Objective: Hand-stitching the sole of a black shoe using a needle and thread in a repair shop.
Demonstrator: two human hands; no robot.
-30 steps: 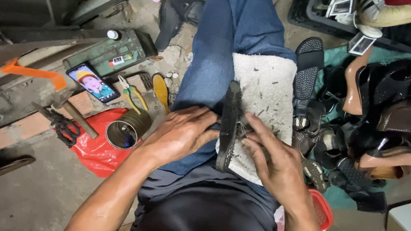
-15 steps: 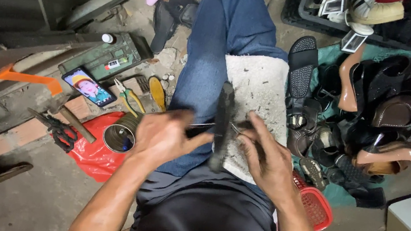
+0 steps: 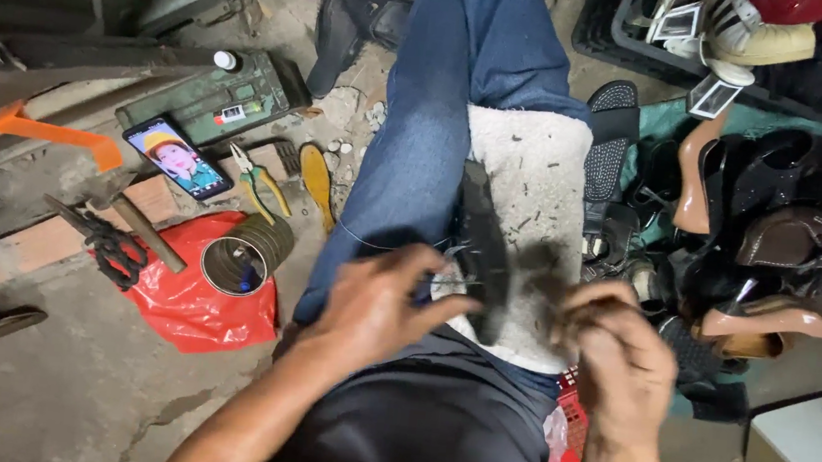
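Hands are seen low in the view over the lap, working on a dark shoe that stands on edge on a white fleecy pad laid across the thigh. The left hand is pressed against the shoe's near left side, fingers spread and partly curled; whether anything is pinched in it cannot be told. The right hand, blurred, is closed just right of the shoe, what it grips being unclear. Left of the grip, a tin can rests on a red plastic bag, with pliers and a phone beyond. Farther right, shoes are piled.
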